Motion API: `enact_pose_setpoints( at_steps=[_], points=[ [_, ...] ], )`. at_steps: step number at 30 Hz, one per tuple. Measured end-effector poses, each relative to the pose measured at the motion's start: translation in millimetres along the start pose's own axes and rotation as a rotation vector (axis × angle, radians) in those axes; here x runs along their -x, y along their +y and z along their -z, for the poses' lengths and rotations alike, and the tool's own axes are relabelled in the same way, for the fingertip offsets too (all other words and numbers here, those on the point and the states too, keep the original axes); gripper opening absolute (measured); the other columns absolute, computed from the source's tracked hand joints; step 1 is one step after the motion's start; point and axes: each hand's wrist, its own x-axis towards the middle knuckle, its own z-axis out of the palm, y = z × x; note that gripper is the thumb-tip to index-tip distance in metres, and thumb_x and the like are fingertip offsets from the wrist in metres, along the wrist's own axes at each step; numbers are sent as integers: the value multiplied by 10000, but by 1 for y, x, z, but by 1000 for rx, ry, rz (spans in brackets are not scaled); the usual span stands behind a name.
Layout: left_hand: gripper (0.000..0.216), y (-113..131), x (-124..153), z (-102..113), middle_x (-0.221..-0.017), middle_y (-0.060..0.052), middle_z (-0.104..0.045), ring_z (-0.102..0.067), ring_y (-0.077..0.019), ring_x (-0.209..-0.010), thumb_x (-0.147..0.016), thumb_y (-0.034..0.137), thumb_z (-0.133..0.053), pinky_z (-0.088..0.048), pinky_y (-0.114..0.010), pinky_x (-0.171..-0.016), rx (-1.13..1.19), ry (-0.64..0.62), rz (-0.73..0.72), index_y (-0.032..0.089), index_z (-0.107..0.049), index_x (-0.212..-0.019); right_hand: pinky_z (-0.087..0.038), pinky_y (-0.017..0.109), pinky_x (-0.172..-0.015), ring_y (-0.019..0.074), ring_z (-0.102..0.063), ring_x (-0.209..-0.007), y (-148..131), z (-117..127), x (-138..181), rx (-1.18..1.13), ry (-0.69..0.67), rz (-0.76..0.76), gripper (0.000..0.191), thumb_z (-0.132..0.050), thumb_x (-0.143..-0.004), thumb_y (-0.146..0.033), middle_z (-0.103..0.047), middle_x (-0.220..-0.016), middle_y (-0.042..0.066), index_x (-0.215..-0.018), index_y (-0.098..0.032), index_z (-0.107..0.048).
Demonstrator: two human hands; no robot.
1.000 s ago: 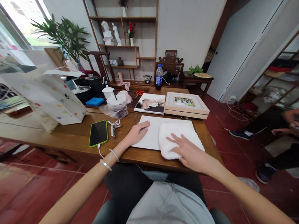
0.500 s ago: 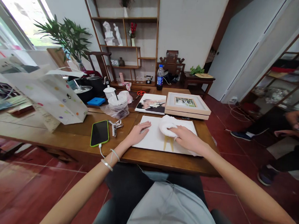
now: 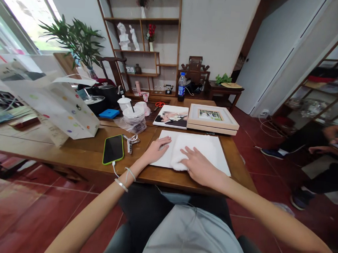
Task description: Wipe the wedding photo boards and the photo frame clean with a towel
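A white board or panel (image 3: 164, 163) lies flat at the front edge of the wooden table. On its left edge rests my left hand (image 3: 157, 150), fingers stretched out and holding nothing. A fluffy white cloth (image 3: 208, 146) is spread over the middle of the board. Flat on top of that cloth is my right hand (image 3: 199, 168), with its fingers apart. The cloth hides the part of the board under it.
Behind the board lie a photo print (image 3: 172, 117) and a light framed picture (image 3: 212, 117). Left are a charging phone (image 3: 113, 150), a silver tool (image 3: 131, 142), a lidded cup (image 3: 134, 113) and a paper bag (image 3: 72, 115). A bottle (image 3: 181, 88) stands at the back. A person sits at right.
The cloth, bunched in my right hand before, is now spread over the board and covers the yellow marking. My right hand has moved nearer and flattened out. My left hand stays put.
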Motion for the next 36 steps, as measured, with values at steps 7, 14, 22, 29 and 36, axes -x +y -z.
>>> enact_pose_setpoints(
  at_steps=[7, 14, 22, 29, 36],
  points=[
    [358, -2, 0, 0, -1251, -85, -562, -441, -198, -1239, -843, 303, -439, -262, -417, -1085, 9, 5, -17, 173, -601, -1135, -362, 403, -911, 263, -495, -1115, -12, 34, 27, -203, -126, 136, 400, -426, -684, -36, -556, -1212, 134, -1005, -176, -619],
    [369, -2, 0, 0, -1272, -86, -542, -436, -216, -1243, -839, 313, -442, -246, -438, -1087, 24, -1, 4, 177, -598, -1145, -392, 358, -844, 235, -534, -973, 29, 30, 1, -322, -17, 17, 479, -396, -717, -55, -619, -1070, 93, -1159, -162, -546],
    [360, 1, 0, 2, -1274, -92, -539, -430, -226, -1247, -841, 302, -445, -247, -442, -1083, 25, -10, 13, 177, -602, -1140, -174, 501, -1038, 309, -221, -1315, 33, -14, -48, 30, 116, -200, 491, -441, -743, -52, -375, -1386, 164, -1225, -124, -501],
    [364, -1, -1, 2, -1277, -50, -543, -425, -217, -1251, -837, 279, -441, -247, -428, -1088, 27, -29, -1, 217, -587, -1165, -167, 529, -1036, 363, -239, -1298, 8, -22, -43, 111, 70, -72, 371, -478, -772, -113, -386, -1352, 233, -1128, -72, -573],
    [375, -3, 0, 3, -1292, -68, -526, -413, -218, -1260, -837, 284, -433, -243, -449, -1085, 26, -47, -9, 211, -575, -1177, -260, 446, -1016, 306, -376, -1228, -25, 11, 2, -48, -3, 212, 298, -480, -774, -134, -478, -1272, 209, -1041, -101, -609]
  ],
)
